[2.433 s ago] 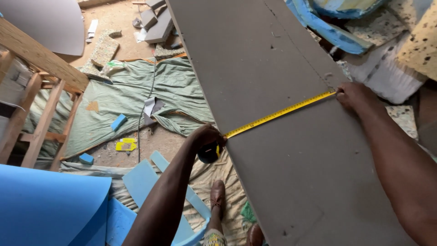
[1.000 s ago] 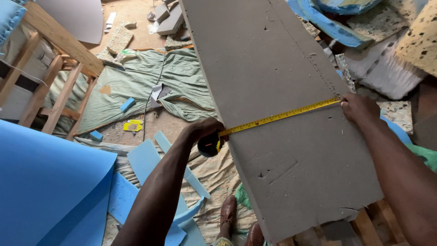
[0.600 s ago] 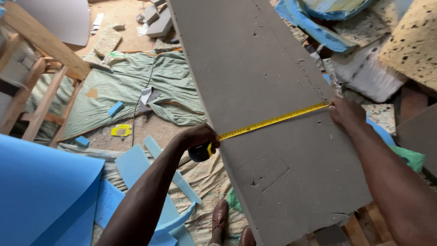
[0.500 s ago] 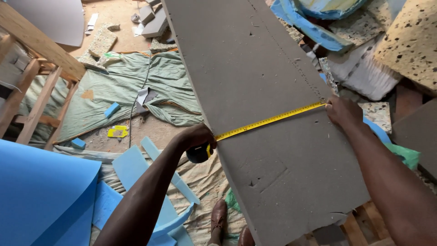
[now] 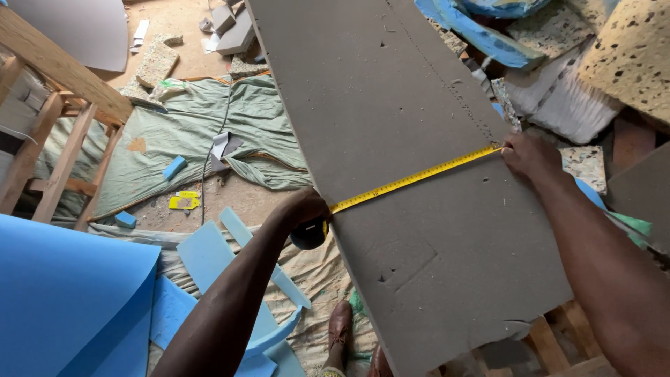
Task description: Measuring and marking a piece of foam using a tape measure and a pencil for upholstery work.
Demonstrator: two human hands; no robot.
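A long grey foam sheet (image 5: 391,119) lies slanted across the view, its near end resting on wooden slats. A yellow measuring tape (image 5: 412,179) stretches across its width. My left hand (image 5: 306,208) grips the black tape case (image 5: 309,234) at the sheet's left edge. Against the right edge, my right hand (image 5: 530,155) pins the tape's end with its fingers.
Blue foam sheets (image 5: 70,293) and offcuts (image 5: 209,255) lie at the lower left on the floor. A green cloth (image 5: 188,132) covers the ground, with a wooden frame (image 5: 56,91) at the left. Speckled and white foam blocks (image 5: 621,49) pile up at the right. My brown shoe (image 5: 340,324) is below.
The view has shifted slightly; both hands keep the tape stretched across the sheet in the same place.
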